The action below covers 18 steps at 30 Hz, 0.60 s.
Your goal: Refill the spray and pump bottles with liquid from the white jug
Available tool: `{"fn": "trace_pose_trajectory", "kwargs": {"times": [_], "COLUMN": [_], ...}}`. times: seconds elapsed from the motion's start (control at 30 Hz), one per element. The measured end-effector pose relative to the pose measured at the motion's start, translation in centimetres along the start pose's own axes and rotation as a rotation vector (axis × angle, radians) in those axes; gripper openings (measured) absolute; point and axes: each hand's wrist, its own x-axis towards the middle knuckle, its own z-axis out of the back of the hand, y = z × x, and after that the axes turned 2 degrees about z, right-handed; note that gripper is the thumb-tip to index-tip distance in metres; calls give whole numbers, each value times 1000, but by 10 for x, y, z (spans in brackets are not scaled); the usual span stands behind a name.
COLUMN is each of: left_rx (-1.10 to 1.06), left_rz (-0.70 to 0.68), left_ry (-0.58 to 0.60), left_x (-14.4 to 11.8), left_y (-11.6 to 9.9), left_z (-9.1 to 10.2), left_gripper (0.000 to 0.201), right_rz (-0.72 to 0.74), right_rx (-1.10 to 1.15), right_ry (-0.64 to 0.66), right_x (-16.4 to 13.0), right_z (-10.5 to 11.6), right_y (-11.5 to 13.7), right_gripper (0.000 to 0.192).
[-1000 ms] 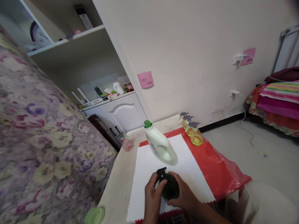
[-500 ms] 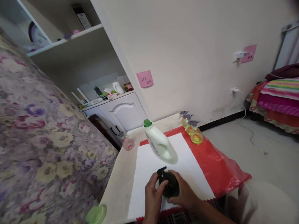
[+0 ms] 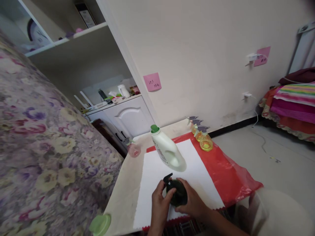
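Note:
A dark green pump bottle point(image 3: 179, 194) with a black pump head is held between both hands at the near end of the white sheet point(image 3: 152, 183). My left hand point(image 3: 160, 200) grips its left side, thumb across the front. My right hand point(image 3: 193, 200) wraps its right side, fingers closed round the body. Just beyond stands a pale green detergent jug point(image 3: 168, 149), its mouth uncapped and showing a green spout. A light green cap or lid point(image 3: 100, 225) lies at the table's near left corner.
A pink spray bottle point(image 3: 134, 149) stands at the table's left edge. Several yellow and pink spray bottles point(image 3: 205, 143) line the far right, by the red plastic sheet point(image 3: 221, 167). A floral curtain point(image 3: 54, 147) hangs at left; the wall point(image 3: 197, 65) rises behind.
Both hands keep their hold on the pump bottle, which has barely moved. The whole view has shifted slightly.

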Motion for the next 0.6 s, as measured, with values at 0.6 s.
{"fn": "trace_pose_trajectory", "kwargs": {"times": [0.6], "left_rx": [86], "left_rz": [-51], "left_ry": [-6], "left_x": [-2], "left_y": [-1], "left_z": [-4], "left_gripper": [33], "right_rz": [1], "right_rx": [5], "right_ry": [7], "right_x": [1], "right_z": [0], "right_y": [-1], "right_gripper": [101]}}
